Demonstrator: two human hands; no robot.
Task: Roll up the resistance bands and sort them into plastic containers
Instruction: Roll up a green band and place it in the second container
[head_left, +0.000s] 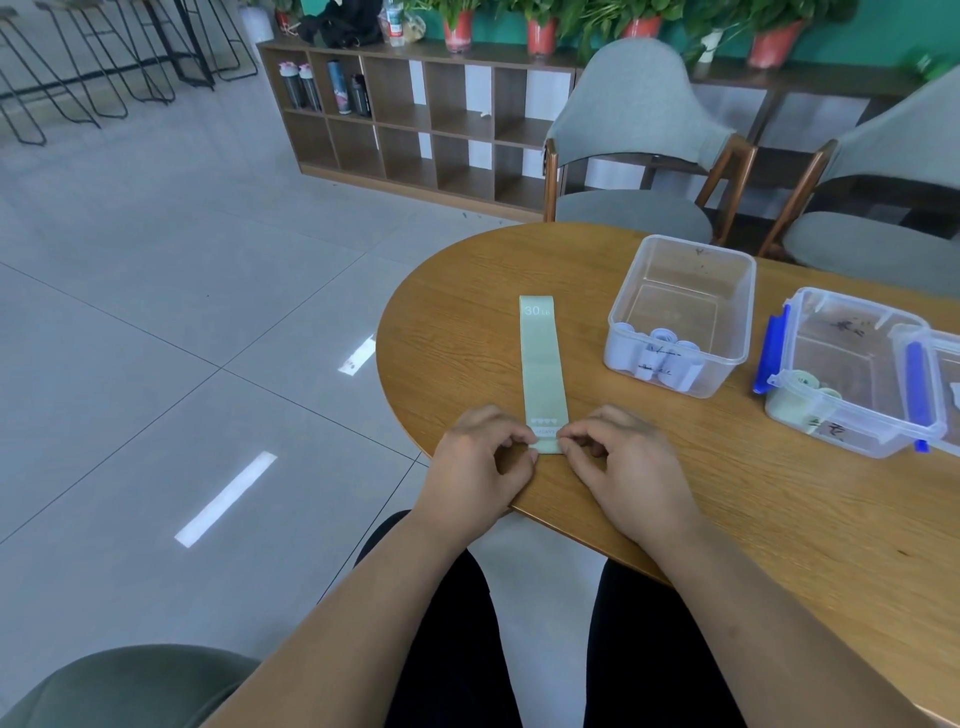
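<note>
We start roll: left hand (480, 457) and right hand (618, 457) pinch near end of flat green band (540, 364). Next, likely: roll tight toward far end, drop in right box (852, 436) with green rolls.

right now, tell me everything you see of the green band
The green band is a pale, rubbery-looking strip lying flat and straight on the wooden table, pointing away from the person. White "30 LB" marks its far end; small white hearts and tiny print sit by the near end, which the left hand and right hand pinch. Not yet rolled.
</note>
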